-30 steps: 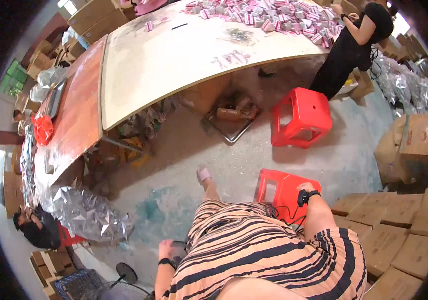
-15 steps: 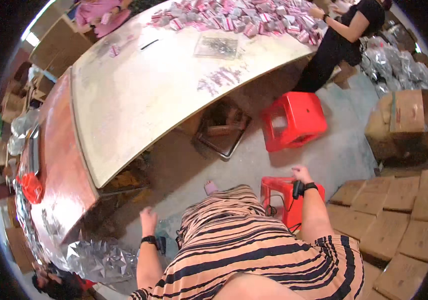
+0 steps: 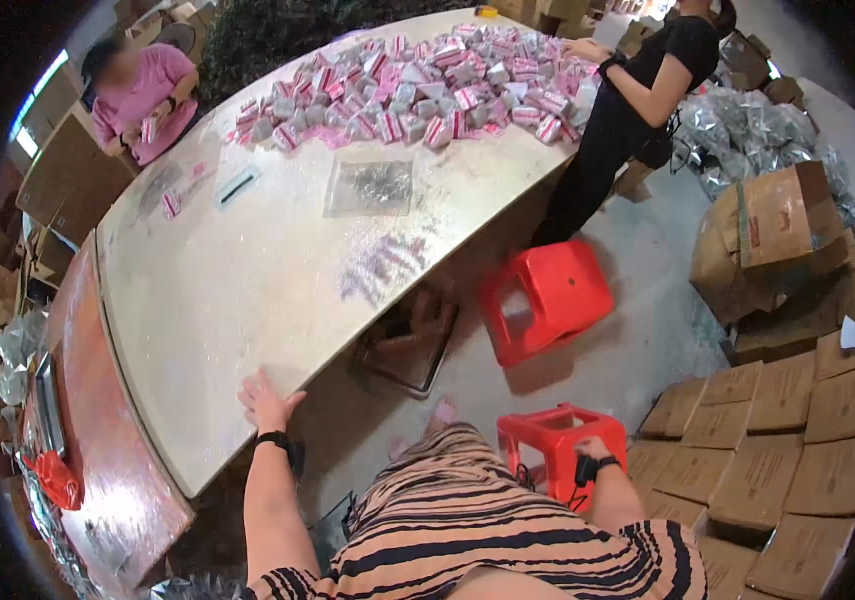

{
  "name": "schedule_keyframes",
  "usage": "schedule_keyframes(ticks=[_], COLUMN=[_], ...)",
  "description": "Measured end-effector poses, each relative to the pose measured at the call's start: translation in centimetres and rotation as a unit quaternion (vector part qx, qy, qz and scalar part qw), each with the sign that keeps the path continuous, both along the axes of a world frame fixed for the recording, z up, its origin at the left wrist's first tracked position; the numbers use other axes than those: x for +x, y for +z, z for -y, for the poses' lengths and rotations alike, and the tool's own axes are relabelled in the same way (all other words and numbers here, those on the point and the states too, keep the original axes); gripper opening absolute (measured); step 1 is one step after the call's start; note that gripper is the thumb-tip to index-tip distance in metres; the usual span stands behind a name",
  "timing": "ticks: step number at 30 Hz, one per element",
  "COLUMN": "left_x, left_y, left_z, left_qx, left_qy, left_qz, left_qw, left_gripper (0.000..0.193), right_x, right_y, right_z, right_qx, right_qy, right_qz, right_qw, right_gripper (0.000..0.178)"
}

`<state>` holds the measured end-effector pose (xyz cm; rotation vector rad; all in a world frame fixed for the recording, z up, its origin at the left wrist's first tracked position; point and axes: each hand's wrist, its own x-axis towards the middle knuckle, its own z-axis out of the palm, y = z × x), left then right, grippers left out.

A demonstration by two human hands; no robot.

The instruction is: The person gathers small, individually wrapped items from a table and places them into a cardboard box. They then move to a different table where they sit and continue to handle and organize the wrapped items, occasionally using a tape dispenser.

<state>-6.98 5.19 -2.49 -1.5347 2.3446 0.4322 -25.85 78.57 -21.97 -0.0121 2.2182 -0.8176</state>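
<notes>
My left hand (image 3: pixel 266 398) is open, its fingers spread at the near edge of the pale work table (image 3: pixel 198 350). Nothing is in it. My right hand (image 3: pixel 593 452) is low at my right side, over the near red plastic stool (image 3: pixel 558 470). Its fingers are partly hidden, and whether it touches or grips the stool does not show clearly. Across the table's far part lies a big heap of small grey packs with pink-and-white bands (image 3: pixel 408 95). Between the heap and me, a clear flat tray or sheet (image 3: pixel 368 188) lies on the tabletop.
A second red stool (image 3: pixel 553 300) stands ahead, near a person in black (image 3: pixel 638 110) at the heap. Another person in pink (image 3: pixel 153 100) holds a pack at far left. Cardboard cartons (image 3: pixel 768 440) cover the right side; a large open carton (image 3: pixel 778 240) is behind them.
My left hand has risen from beside my body to the table edge and its fingers have spread. My right hand has lowered to the near stool. The view has shifted, showing more of the heap.
</notes>
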Motion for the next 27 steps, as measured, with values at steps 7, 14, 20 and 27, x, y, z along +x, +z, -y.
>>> schedule_keyframes(ticks=[7, 14, 20, 27], left_x=[-3.8, -3.8, -4.5, -3.4], left_y=[1.0, -0.4, 0.7, -0.6], left_z=[-0.3, 0.0, -0.2, 0.3], left_qx=[0.007, -0.004, 0.01, 0.015], left_qy=[0.074, 0.069, 0.078, 0.083], left_qz=[0.123, 0.158, 0.164, 0.13], left_qw=[0.99, 0.985, 0.983, 0.988], left_gripper=[0.128, 0.133, 0.131, 0.131], right_x=[-1.7, -8.6, -10.4, -7.9], right_y=[2.6, 4.9, 4.7, 3.3], right_z=[0.4, 4.6, 5.6, 2.7], right_qx=[0.032, -0.035, -0.003, -0.083], right_qy=[-0.177, -0.143, -0.143, -0.209], right_qz=[0.072, -0.016, -0.001, 0.106], right_qw=[0.981, 0.989, 0.99, 0.969], right_gripper=[0.018, 0.023, 0.022, 0.018])
